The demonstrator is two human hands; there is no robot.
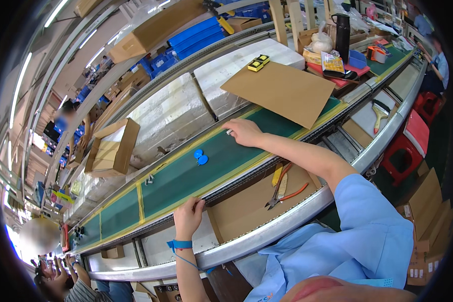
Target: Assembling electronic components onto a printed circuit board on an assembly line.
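Observation:
Over the green conveyor belt [171, 176], my right hand [245, 133] reaches to the far edge. Its fingers pinch a small white piece [229, 132], too small to name. My left hand [187, 219] rests at the belt's near rail with its fingers curled together; whatever they may hold is hidden. A blue strap with a cord [180, 244] circles the left wrist. Between the hands, two blue round pieces [202, 160] lie close together on the belt. Farther left are some small metallic pieces [149, 179].
A brown cardboard sheet [282, 93] overhangs the belt, with a yellow-black item [258, 63] on it. White foam blocks [171, 108] line the far side. Orange-handled pliers [277, 194] lie in the near tray. A black flask [341, 38] stands far right. Other people work at both ends.

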